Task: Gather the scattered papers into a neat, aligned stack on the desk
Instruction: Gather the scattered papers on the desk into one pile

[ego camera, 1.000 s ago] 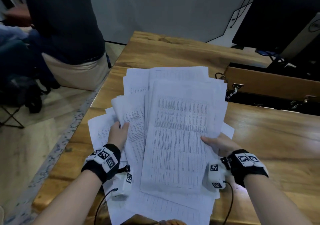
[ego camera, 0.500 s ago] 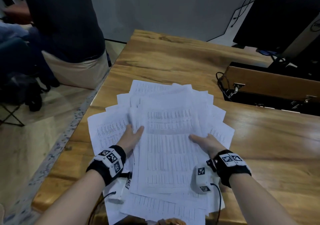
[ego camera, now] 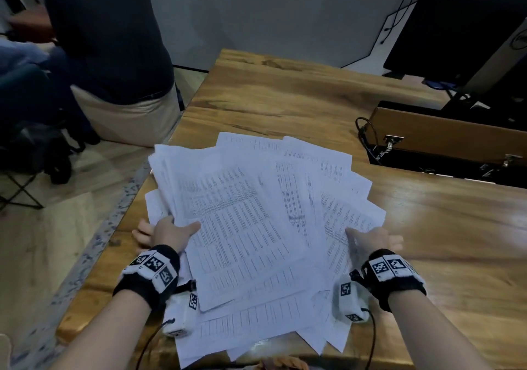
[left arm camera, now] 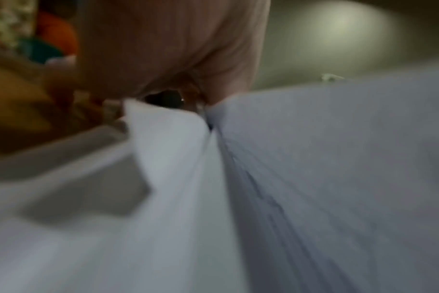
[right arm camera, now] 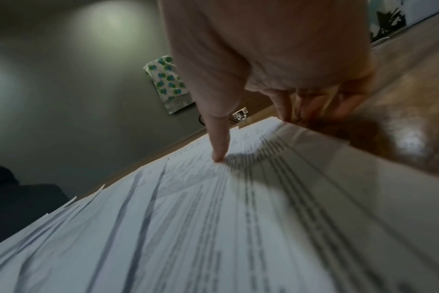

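While the left hand (ego camera: 168,231) grips the left edge of the papers (ego camera: 256,221) with its thumb on top and fingers curled underneath, the bundle it holds has swung askew compared with a moment ago, when the top sheets sat nearly square between both wrists. Now the top sheets lean toward the far left corner, and the left wrist view shows several edges bunched into the crook of that grip, too blurred to count.

Across the middle, the pile has fanned wider than it was half a second back. Printed tables show on at least three separate layers, each at its own angle, and the near ends hang over the front edge of the worktop (ego camera: 285,96). From where I stand that reads as a loosening of the pile, likely to let the sheets slide before they are squared, though it may just be a slip.

On the right, the right hand (ego camera: 373,238) has moved outward to the fan's right edge. Its thumb presses down on the top page while the fingers (right arm camera: 311,105) curl at the paper's edge against the wood, so it is pinching that side.

The stack is gathered but not aligned; squaring the edges seems still to come.
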The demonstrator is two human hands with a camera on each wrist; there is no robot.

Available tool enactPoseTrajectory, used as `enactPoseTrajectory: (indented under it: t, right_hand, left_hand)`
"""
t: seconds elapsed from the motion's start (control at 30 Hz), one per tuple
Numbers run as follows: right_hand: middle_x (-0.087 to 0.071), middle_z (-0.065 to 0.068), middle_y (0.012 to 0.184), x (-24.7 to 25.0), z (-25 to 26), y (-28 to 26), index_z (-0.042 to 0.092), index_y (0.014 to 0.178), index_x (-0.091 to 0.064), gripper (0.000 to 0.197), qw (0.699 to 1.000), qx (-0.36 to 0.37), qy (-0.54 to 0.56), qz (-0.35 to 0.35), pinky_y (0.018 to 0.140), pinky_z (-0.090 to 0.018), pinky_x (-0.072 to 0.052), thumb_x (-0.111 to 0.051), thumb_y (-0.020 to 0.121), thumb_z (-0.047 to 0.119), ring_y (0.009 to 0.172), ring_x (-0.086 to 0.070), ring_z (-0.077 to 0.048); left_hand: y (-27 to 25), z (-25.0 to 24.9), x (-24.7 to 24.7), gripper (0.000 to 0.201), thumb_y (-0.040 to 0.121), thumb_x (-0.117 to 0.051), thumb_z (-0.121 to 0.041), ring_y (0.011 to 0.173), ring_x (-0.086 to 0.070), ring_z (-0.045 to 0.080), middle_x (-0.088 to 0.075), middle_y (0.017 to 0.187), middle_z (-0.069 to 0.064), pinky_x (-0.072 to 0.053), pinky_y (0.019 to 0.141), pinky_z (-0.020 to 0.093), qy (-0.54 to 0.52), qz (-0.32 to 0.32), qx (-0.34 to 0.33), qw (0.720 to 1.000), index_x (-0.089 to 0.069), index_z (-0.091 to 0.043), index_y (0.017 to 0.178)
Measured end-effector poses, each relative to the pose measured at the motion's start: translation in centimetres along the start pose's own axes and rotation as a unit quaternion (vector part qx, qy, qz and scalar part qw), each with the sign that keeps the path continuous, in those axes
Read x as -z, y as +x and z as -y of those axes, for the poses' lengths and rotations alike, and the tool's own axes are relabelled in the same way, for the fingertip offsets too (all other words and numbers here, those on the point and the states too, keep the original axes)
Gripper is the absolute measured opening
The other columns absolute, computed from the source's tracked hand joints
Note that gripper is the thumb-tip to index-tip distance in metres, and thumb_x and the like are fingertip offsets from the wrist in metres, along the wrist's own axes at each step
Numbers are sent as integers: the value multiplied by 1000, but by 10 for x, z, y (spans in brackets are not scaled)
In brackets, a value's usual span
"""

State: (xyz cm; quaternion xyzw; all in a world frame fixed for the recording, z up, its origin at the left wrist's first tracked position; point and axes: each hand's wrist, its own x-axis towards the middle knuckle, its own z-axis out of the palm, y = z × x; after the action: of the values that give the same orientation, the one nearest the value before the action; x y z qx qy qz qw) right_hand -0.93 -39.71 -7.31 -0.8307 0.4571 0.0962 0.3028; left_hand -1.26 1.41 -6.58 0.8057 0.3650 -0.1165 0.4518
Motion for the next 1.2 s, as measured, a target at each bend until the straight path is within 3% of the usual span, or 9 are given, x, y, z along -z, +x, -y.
enactPoseTrajectory:
  t: [0.1,0.23,0.37,0.47,0.57,0.67,0.73,0.93,1.2]
  right_hand:
    - [-43,-22,123,13,18,-34,-2,112,-48,74,1000,2,-8,-1,82,-36,-47,-74,63,48,110,-48,-38]
    - [-61,-22,111,9,30,-25,4,101,-59,47,994,76,51,57,81,-49,-56,-66,59,23,93,-63,-38]
    - [-68,-15,92,12,47,-53,4,91,-65,11,975,142,133,106,77,-41,-55,-59,82,1,86,-64,-32]
    - [-67,-14,93,19,53,-59,3,101,-66,16,967,176,147,111,68,-31,-55,-58,88,6,76,-62,-28]
    - [-59,-6,76,30,50,-52,4,108,-60,23,961,155,204,103,56,-23,-47,-58,89,16,60,-53,-17]
    - [-48,-5,68,29,46,-45,-3,104,-61,50,962,89,238,99,69,-32,-41,-47,90,43,63,-50,-23]
    - [-51,-10,76,20,45,-48,2,87,-56,42,963,93,228,108,69,-32,-39,-41,93,40,65,-50,-24]
    - [-60,-16,111,2,62,-65,-1,121,-52,33,953,193,209,108,93,-41,-47,-46,93,15,103,-57,-30]
    - [-70,-18,82,27,39,-49,2,99,-65,18,957,175,168,162,75,-43,-56,-61,85,12,72,-67,-30]
  left_hand:
    - [2,-2,2,66,43,-81,-59,118,-48,36,-50,132,13,-47,96,53,-16,24,-13,999,-66,-21,94]
    - [18,-3,-11,85,33,-78,-67,106,-60,29,-61,122,7,-52,91,48,-52,71,-59,994,-67,-18,101]
    - [-31,-38,-8,44,65,-81,-28,97,-68,31,-70,111,11,-54,90,47,-84,161,-118,976,-69,-8,102]
    - [-41,-48,-12,41,70,-79,-17,111,-61,29,-57,131,12,-48,98,50,-109,182,-141,967,-65,-2,105]
    - [-29,-40,-7,42,60,-84,-38,127,-42,30,-30,143,2,-41,105,51,-88,88,-119,985,-64,-12,86]
    - [-6,-26,-11,62,37,-88,-53,105,-63,32,-52,131,13,-53,91,50,-131,99,-68,984,-69,-15,82]
    - [-23,-38,-12,38,61,-84,-27,98,-66,34,-64,116,15,-53,90,52,-159,138,-67,975,-65,-10,89]
    - [-58,-57,-25,32,82,-68,-15,103,-64,29,-66,114,12,-51,94,44,-127,180,-174,960,-62,-4,111]
    - [-43,-55,13,34,89,-57,-14,83,-64,23,-67,93,10,-50,71,31,-191,218,-109,951,-57,4,118]
